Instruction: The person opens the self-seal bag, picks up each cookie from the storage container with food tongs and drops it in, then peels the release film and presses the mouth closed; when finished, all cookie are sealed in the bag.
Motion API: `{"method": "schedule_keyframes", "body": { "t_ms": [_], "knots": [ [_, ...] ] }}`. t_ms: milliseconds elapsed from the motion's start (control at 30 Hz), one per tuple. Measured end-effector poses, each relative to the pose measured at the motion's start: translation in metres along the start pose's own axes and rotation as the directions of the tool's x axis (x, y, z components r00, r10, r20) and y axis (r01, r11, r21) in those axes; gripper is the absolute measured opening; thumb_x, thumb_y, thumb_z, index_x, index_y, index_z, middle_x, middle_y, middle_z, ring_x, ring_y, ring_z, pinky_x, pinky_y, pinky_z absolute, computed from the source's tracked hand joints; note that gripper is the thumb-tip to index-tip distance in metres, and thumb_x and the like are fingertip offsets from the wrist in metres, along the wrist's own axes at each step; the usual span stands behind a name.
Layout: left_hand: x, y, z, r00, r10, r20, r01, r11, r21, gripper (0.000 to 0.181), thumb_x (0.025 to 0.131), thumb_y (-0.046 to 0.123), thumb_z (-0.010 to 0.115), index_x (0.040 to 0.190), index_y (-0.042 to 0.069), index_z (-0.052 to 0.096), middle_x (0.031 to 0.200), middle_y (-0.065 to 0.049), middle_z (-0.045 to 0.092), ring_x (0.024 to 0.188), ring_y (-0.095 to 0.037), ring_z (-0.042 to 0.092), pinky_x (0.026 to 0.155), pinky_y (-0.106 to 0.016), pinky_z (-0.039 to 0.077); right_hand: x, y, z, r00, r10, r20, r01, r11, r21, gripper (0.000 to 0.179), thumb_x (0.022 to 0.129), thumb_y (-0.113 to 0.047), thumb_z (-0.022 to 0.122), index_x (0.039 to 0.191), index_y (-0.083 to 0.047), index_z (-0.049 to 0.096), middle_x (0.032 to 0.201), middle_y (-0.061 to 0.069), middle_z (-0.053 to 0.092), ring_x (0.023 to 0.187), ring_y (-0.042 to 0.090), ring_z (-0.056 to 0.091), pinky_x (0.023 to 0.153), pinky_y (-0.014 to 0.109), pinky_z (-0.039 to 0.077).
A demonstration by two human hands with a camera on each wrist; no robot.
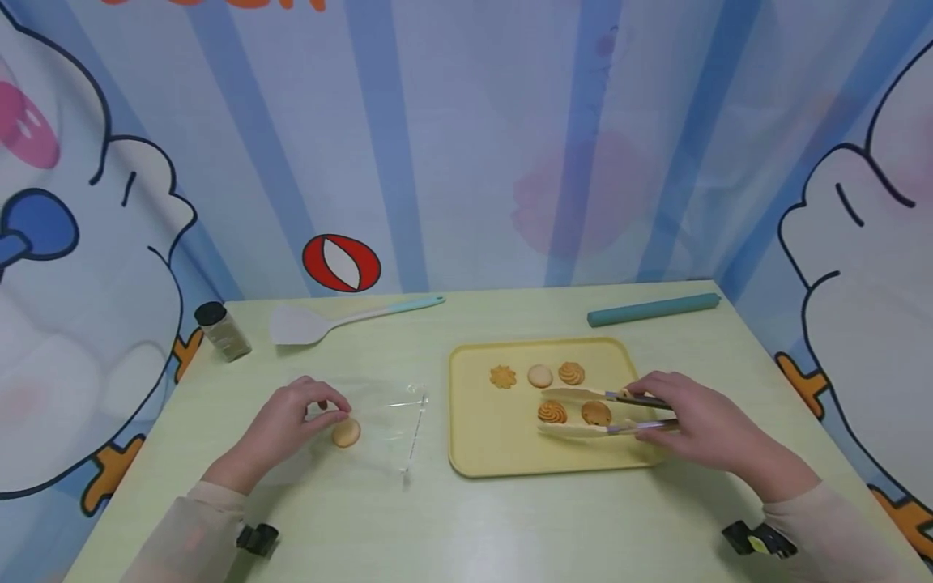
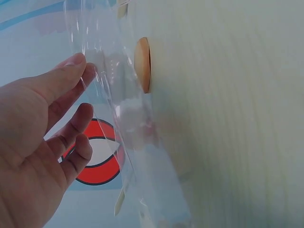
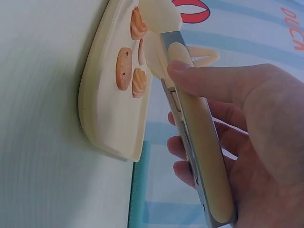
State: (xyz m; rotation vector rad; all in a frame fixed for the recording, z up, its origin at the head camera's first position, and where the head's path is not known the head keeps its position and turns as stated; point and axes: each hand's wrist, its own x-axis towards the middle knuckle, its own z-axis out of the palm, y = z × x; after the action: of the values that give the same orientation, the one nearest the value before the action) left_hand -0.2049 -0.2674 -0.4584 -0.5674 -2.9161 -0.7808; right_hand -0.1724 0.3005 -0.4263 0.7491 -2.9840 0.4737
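Note:
My left hand [image 1: 287,425] pinches the edge of a clear plastic bag [image 2: 114,90] between thumb and forefinger, the other fingers loosely bent. Just past those fingertips, a round plain cookie [image 1: 346,432] lies in the bag. In my right hand [image 1: 703,421] is a pair of tongs [image 3: 202,137], gripped by its handles. Its spread cream tips reach over the yellow tray [image 1: 496,453], either side of a swirl cookie [image 1: 551,412] and a speckled cookie [image 1: 596,414]. Behind them sit a flower-shaped cookie [image 1: 503,376], a plain round cookie [image 1: 540,376] and another swirl cookie [image 1: 572,373].
A spatula [image 1: 306,324] lies at the back left, beside a dark-capped jar [image 1: 223,332] near the table's left edge. Behind the tray lies a teal rolled cylinder [image 1: 653,310]. A printed curtain [image 1: 474,162] hangs right behind the table.

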Motion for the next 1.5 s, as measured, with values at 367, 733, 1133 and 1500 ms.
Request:
{"method": "schedule_keyframes", "body": {
  "t_ms": [367, 733, 1133, 1500],
  "knots": [
    [-0.001, 0.000, 0.007, 1.000, 0.011, 0.000, -0.011, 1.000, -0.025, 0.017, 0.087, 0.016, 0.084, 0.097, 0.026, 0.078, 0.095, 0.011, 0.071, 0.092, -0.015, 0.058, 0.074, -0.029, 0.048, 0.006, 0.006, -0.001, 1.000, -0.013, 0.014, 0.013, 1.000, 0.008, 0.049, 0.087, -0.030, 0.085, 0.129, -0.013, 0.067, 0.123, 0.006, 0.070, 0.116, 0.032, 0.065, 0.091, 0.053, 0.055],
    [-0.004, 0.001, 0.006, 0.999, -0.030, 0.025, 0.031, 0.999, -0.024, 0.015, 0.088, 0.017, 0.083, 0.098, 0.027, 0.078, 0.096, 0.011, 0.070, 0.093, -0.015, 0.058, 0.075, -0.030, 0.048, 0.008, 0.006, 0.009, 1.000, -0.021, -0.008, 0.022, 0.999, 0.024, 0.046, 0.088, -0.029, 0.084, 0.128, -0.015, 0.068, 0.123, 0.006, 0.070, 0.113, 0.031, 0.067, 0.089, 0.052, 0.055],
    [-0.002, 0.002, 0.002, 0.999, -0.040, 0.020, 0.041, 0.999, -0.022, 0.016, 0.087, 0.017, 0.083, 0.098, 0.028, 0.077, 0.098, 0.009, 0.071, 0.095, -0.017, 0.058, 0.077, -0.032, 0.048, 0.030, -0.015, 0.024, 0.991, -0.105, -0.078, 0.110, 0.992, 0.055, 0.047, 0.088, -0.028, 0.084, 0.129, -0.014, 0.067, 0.121, 0.002, 0.070, 0.113, 0.025, 0.066, 0.091, 0.049, 0.055],
    [-0.001, 0.002, 0.000, 1.000, -0.026, 0.011, 0.026, 1.000, -0.014, 0.015, 0.088, 0.017, 0.083, 0.098, 0.027, 0.078, 0.098, 0.009, 0.071, 0.094, -0.016, 0.058, 0.075, -0.031, 0.048, 0.064, -0.058, 0.044, 0.977, -0.176, -0.118, 0.187, 0.978, 0.093, 0.049, 0.087, -0.031, 0.084, 0.130, -0.014, 0.067, 0.128, 0.003, 0.068, 0.119, 0.023, 0.064, 0.094, 0.046, 0.056]
  ]
}}
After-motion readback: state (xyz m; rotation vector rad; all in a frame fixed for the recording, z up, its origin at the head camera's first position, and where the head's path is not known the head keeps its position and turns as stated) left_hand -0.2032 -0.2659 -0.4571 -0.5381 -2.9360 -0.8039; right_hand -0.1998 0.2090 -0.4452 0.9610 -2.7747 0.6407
